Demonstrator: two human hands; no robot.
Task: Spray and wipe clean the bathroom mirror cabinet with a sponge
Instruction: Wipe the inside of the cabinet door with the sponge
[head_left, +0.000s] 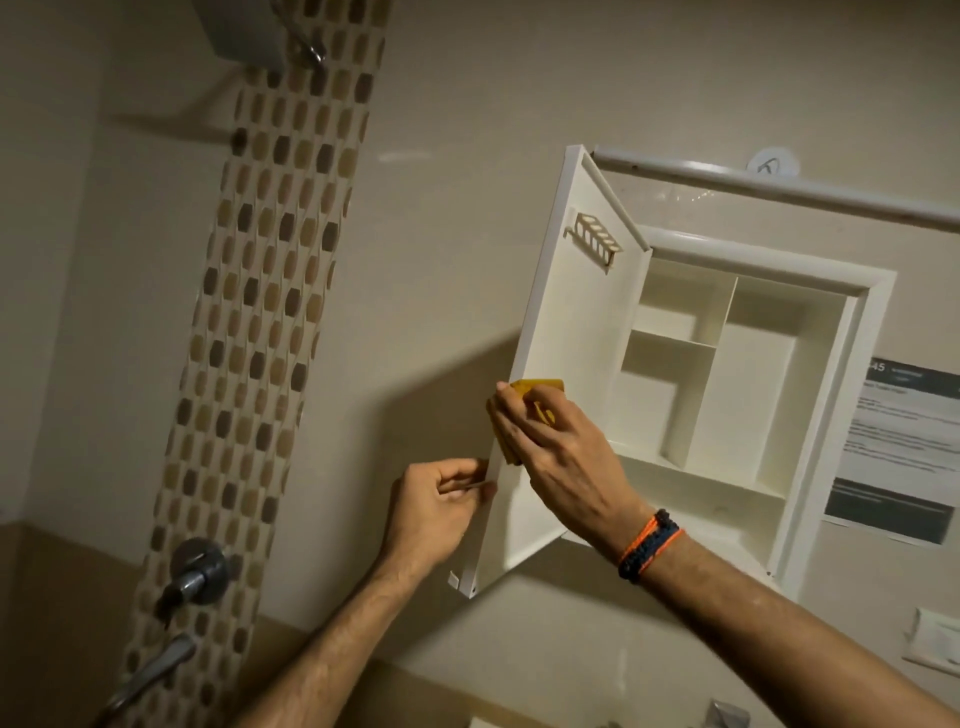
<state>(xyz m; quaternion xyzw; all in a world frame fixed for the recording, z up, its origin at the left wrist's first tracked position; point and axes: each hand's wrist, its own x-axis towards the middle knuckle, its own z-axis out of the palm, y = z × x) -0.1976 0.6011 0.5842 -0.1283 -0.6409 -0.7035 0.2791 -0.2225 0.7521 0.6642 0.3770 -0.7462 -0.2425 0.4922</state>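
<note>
The white mirror cabinet (831, 291) hangs on the wall with its door (571, 322) swung open to the left, the inner side facing me. My right hand (550, 441) holds a yellow sponge (540, 387) pressed against the door's inner face near its outer edge. My left hand (436, 509) pinches the door's outer edge lower down. The cabinet's shelves hold nothing. The mirror side of the door is hidden. No spray bottle is in view.
A small white toothbrush rack (595, 241) sticks out of the door's upper inside. A white rod (779, 189) runs above the cabinet. A printed notice (898, 447) hangs to the right. Chrome taps (200, 571) sit on the mosaic tile strip (270, 312) at left.
</note>
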